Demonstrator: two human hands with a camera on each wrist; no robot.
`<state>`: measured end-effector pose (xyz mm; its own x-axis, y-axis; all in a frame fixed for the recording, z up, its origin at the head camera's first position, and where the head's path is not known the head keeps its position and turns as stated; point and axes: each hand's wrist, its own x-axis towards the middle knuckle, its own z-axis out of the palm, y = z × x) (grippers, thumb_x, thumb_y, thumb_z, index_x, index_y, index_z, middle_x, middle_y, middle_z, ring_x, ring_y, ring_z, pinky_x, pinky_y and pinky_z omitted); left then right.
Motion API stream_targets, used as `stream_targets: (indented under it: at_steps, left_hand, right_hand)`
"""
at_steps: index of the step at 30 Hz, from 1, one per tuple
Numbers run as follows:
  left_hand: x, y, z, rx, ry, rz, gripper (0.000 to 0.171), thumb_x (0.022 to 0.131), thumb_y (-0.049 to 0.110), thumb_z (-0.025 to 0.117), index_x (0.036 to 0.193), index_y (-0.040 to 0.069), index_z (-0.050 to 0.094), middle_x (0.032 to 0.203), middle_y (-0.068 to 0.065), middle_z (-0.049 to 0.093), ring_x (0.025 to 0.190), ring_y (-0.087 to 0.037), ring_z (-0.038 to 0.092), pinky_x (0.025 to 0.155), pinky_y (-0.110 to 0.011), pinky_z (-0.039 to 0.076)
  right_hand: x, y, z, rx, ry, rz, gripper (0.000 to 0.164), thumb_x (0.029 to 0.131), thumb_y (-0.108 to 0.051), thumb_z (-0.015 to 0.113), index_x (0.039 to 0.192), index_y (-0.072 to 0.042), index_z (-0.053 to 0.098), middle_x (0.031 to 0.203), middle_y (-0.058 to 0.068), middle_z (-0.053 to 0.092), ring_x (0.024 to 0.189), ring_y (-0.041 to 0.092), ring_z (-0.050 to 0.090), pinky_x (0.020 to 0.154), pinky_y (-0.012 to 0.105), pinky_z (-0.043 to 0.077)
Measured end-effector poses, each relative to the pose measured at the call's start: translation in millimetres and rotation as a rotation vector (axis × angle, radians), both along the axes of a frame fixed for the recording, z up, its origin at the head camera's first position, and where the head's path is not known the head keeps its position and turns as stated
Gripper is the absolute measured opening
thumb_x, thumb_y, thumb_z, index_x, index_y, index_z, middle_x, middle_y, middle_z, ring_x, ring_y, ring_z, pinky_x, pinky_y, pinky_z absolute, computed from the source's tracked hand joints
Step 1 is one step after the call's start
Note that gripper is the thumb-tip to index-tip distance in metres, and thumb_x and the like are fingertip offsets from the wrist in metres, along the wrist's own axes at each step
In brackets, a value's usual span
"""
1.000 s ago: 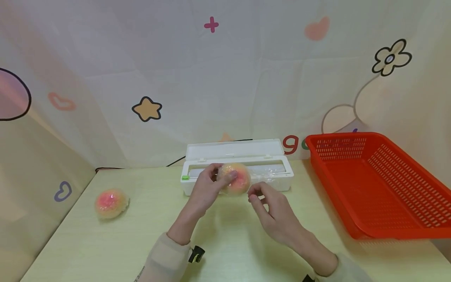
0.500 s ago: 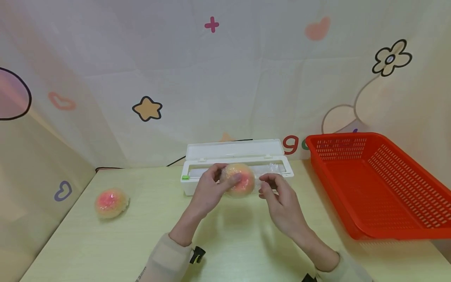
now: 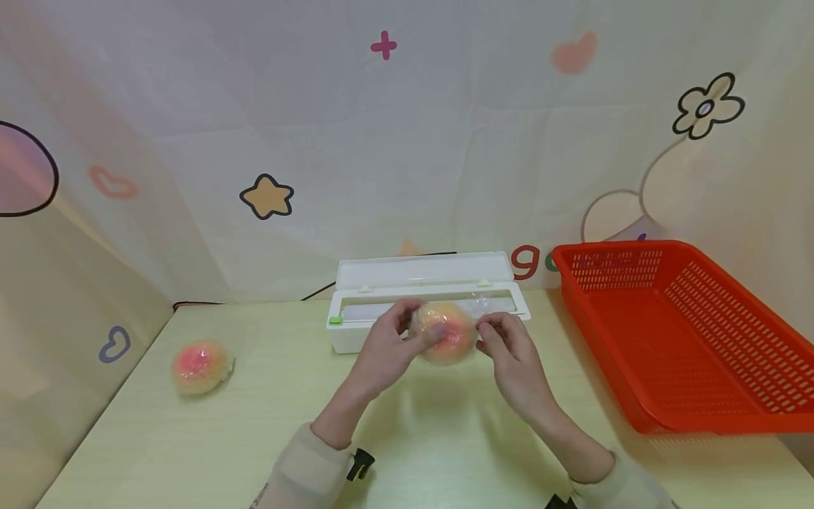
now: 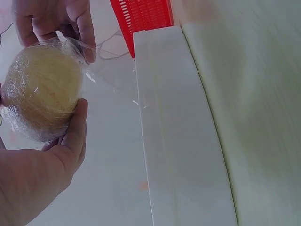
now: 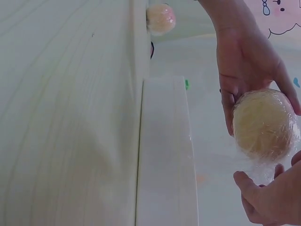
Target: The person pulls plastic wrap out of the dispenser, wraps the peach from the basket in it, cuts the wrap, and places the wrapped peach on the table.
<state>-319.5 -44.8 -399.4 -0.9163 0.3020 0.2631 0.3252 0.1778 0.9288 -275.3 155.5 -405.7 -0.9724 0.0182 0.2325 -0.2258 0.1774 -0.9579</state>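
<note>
A round yellow-and-pink peach-shaped bun (image 3: 458, 331), wrapped in clear plastic wrap, is held up in front of the white wrap dispenser. My left hand (image 3: 389, 353) grips it from the left, thumb across its pink face and fingers behind. At its right side my right hand (image 3: 520, 367) pinches the plastic wrap with thumb and forefinger. A thin sheet of plastic wrap (image 4: 113, 75) runs from the bun towards the dispenser in the left wrist view. The bun's pale underside (image 5: 263, 123) shows creased film in the right wrist view.
The white dispenser (image 3: 352, 341) stands lid up, a roll inside and a green tab at its left end. Another wrapped bun (image 3: 200, 367) lies on the table to the left. A red plastic basket (image 3: 636, 396) stands at the right. A patterned curtain hangs behind.
Both hands and the bun have shifted right and slightly nearer to me. The right hand's fingers have come in to the bun's right side and pinch the wrap there.
</note>
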Motion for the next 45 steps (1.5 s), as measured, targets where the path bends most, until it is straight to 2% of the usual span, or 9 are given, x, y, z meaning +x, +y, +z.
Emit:
stream_targets:
  at_steps: [9,15,19,22,25,28,32,39,45]
  left_hand:
    - [1.7,1,-0.6,0.017,-0.009,-0.018,0.051,0.09,0.036,0.082,0.128,0.008,0.063,0.112,-0.004,0.066,0.102,-0.019,0.06,0.087,-0.035,0.052]
    - [0.7,0,0.6,0.034,-0.019,0.031,0.055,0.089,0.041,0.081,0.129,0.008,0.061,0.116,-0.004,0.066,0.105,-0.019,0.06,0.089,-0.035,0.051]
    - [-0.1,-1,0.6,0.056,-0.032,0.055,0.059,0.089,0.045,0.08,0.13,0.008,0.059,0.116,-0.005,0.065,0.105,-0.02,0.06,0.09,-0.036,0.051]
    - [-0.1,0,-0.2,0.078,-0.035,0.028,0.059,0.09,0.045,0.08,0.131,0.008,0.058,0.117,-0.005,0.065,0.107,-0.02,0.06,0.092,-0.037,0.051]
    - [0.3,1,-1.1,0.091,-0.031,-0.013,0.058,0.09,0.043,0.08,0.131,0.009,0.059,0.119,-0.005,0.064,0.109,-0.021,0.06,0.093,-0.037,0.05]
    - [0.3,2,-2.1,0.087,-0.019,-0.044,0.058,0.09,0.043,0.081,0.13,0.009,0.06,0.12,-0.005,0.064,0.11,-0.02,0.059,0.094,-0.037,0.051]
    - [0.5,2,-2.8,0.071,-0.013,-0.068,0.056,0.09,0.041,0.081,0.131,0.008,0.059,0.119,-0.006,0.064,0.109,-0.021,0.058,0.094,-0.036,0.052]
    - [2.3,1,-2.1,0.051,-0.019,-0.148,0.05,0.092,0.026,0.081,0.131,0.008,0.057,0.119,-0.008,0.062,0.109,-0.022,0.059,0.093,-0.035,0.054]
    - [3.3,0,-2.2,0.039,0.006,-0.239,0.052,0.089,0.026,0.084,0.13,0.01,0.058,0.122,-0.006,0.062,0.111,-0.022,0.06,0.096,-0.036,0.053]
  right_hand:
    - [-0.7,1,-0.9,0.009,-0.031,0.016,0.021,0.11,-0.013,0.049,0.126,0.001,0.047,0.121,0.016,0.051,0.114,0.028,0.056,0.101,0.03,0.05]
    - [0.0,5,-0.3,0.083,0.037,-0.072,0.024,0.109,-0.018,0.05,0.123,0.001,0.045,0.115,0.014,0.049,0.108,0.023,0.049,0.092,0.025,0.047]
    - [0.9,2,-0.4,-0.069,-0.007,-0.036,0.022,0.112,-0.021,0.043,0.118,0.001,0.041,0.104,0.017,0.046,0.097,0.025,0.051,0.083,0.027,0.056]
    - [0.9,-4,-1.4,-0.284,-0.074,0.024,0.028,0.113,-0.023,0.037,0.126,0.003,0.038,0.112,0.016,0.046,0.1,0.023,0.055,0.085,0.036,0.059]
    - [1.0,-9,-1.5,-0.454,-0.117,0.03,0.035,0.114,-0.025,0.035,0.136,0.002,0.033,0.126,0.012,0.043,0.107,0.021,0.054,0.089,0.037,0.057]
    - [0.2,-10,-0.4,-0.543,-0.134,-0.009,0.025,0.113,-0.023,0.038,0.127,-0.002,0.037,0.124,0.008,0.043,0.107,0.02,0.052,0.091,0.032,0.056]
    - [-2.0,-9,0.7,-0.567,-0.138,-0.067,0.014,0.111,-0.016,0.046,0.109,-0.006,0.037,0.111,0.006,0.042,0.103,0.018,0.052,0.091,0.029,0.054]
    - [-2.2,-7,-0.1,-0.504,-0.152,-0.083,0.021,0.11,-0.023,0.049,0.117,-0.006,0.038,0.113,0.007,0.043,0.108,0.02,0.048,0.093,0.03,0.053]
    - [-2.2,-5,-0.2,-0.487,-0.167,-0.076,0.021,0.112,-0.022,0.044,0.119,-0.002,0.041,0.112,0.006,0.042,0.107,0.019,0.045,0.09,0.025,0.048]
